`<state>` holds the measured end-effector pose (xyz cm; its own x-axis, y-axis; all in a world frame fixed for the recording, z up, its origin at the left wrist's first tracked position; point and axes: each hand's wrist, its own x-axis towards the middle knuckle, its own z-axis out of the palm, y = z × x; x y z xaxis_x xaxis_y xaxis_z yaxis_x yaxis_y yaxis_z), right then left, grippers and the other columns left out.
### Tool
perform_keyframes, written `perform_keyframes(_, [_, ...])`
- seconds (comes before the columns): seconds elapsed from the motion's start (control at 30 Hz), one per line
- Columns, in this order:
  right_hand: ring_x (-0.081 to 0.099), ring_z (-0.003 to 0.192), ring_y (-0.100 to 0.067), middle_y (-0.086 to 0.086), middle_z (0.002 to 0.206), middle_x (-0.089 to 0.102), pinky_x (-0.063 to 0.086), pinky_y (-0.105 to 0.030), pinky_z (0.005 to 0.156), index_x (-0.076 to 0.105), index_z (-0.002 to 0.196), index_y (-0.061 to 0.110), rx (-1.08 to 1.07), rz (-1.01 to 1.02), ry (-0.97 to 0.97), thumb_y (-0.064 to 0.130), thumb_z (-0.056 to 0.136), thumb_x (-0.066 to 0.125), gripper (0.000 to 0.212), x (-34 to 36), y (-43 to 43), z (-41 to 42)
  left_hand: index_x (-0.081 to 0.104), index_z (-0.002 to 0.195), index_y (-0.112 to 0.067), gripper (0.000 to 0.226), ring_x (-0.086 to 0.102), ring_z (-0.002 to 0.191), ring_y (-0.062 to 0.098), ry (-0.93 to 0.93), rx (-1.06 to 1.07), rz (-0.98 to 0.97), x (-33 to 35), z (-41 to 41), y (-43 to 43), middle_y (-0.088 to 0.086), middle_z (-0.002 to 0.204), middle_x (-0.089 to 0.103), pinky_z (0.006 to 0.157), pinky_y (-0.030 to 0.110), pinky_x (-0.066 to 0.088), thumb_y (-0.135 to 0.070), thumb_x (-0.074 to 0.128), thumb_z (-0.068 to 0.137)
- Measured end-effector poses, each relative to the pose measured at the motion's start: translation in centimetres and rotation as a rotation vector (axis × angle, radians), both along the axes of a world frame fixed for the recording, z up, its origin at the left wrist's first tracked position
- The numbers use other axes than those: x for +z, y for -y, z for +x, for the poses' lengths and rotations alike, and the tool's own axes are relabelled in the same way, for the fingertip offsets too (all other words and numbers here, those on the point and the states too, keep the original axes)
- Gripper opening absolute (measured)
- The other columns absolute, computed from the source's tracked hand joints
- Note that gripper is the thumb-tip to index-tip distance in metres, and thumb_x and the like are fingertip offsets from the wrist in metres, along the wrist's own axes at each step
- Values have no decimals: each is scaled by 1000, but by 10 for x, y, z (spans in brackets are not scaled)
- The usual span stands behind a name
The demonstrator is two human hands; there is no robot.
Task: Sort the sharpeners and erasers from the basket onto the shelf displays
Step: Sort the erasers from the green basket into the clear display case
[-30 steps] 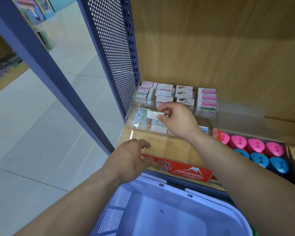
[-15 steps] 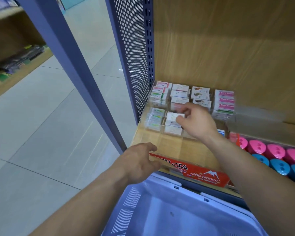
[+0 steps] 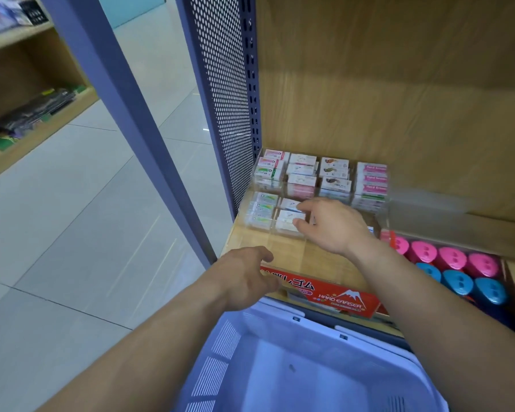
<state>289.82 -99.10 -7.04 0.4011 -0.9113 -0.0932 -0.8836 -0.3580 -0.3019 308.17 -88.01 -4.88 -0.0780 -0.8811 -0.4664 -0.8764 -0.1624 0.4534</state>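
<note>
The right hand (image 3: 335,230) pinches a small white boxed eraser (image 3: 287,217) in its fingers (image 3: 307,205), inside the front row of the clear acrylic display case (image 3: 262,228), long axis lying across the case. The left hand (image 3: 244,278), loosely curled and empty, rests in front of the case, farther from it.

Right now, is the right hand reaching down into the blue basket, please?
No, the right hand pinches a white eraser in the clear display on the shelf, beyond the basket.
</note>
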Motion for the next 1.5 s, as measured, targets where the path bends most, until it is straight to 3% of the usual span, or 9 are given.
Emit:
perform_keyframes(0.1, [63,107,-16,13,123,66,53,-36,87,65,124,35,-90,-70,112,50,90,62,37,22,-33,-27,49,143,-25,56,48,131,18,-5,-65,-58,11,-19,-6,-2,145,52,106,29,40,-48,63,94])
perform_keyframes(0.3, [66,95,-14,15,98,66,53,-32,78,71,108,34,-307,-45,116,46,82,71,28,38,-136,-133,56,137,-22,49,57,124,19,-87,-216,-168,26,-93,-37,1,136,61,104,32,45,-39,67,92])
perform_keyframes(0.5, [68,95,-17,11,107,70,51,-31,82,73,108,30,-572,104,36,42,82,77,29,24,-263,-277,60,130,-16,41,59,118,23,-83,-567,-202,26,-202,-96,3,128,64,99,34,45,-31,66,93])
perform_keyframes(0.7, [66,98,-20,-2,120,70,47,-26,83,70,122,19,-693,306,-3,39,84,77,43,-20,-352,-377,51,138,-19,49,52,126,26,33,-852,-86,-14,-298,-156,5,137,56,103,37,43,-42,60,95])
perform_keyframes(0.93, [50,133,-28,-11,152,45,41,-33,107,39,151,17,-479,579,-54,46,83,78,84,-104,-345,-417,36,151,-17,69,52,128,27,62,-625,163,-104,-362,-185,8,148,48,104,40,46,-41,67,94])
perform_keyframes(1.03, [23,151,-33,-10,166,17,22,-43,122,17,160,21,-449,762,-11,46,77,83,109,-149,-328,-425,31,154,-19,80,45,136,28,106,-543,223,-149,-384,-180,8,155,42,112,43,40,-39,73,89])
perform_keyframes(1.13, [4,154,-34,-8,169,2,13,-52,124,2,161,22,-435,874,-9,59,67,84,130,-192,-318,-429,20,159,-24,97,25,149,28,148,-521,254,-188,-401,-173,5,165,24,121,46,27,-41,78,84])
perform_keyframes(1.3, [9,153,-33,-6,168,5,18,-51,123,1,160,21,-446,868,21,69,59,84,139,-232,-320,-425,4,160,-38,119,3,155,22,153,-551,346,-234,-412,-171,-9,169,-6,122,51,3,-48,85,73])
perform_keyframes(1.5, [39,140,-34,-9,155,40,35,-51,115,23,151,21,-461,817,60,58,57,90,122,-242,-322,-414,21,153,-44,113,23,148,24,113,-561,364,-249,-408,-160,-8,160,19,121,48,21,-54,88,63])
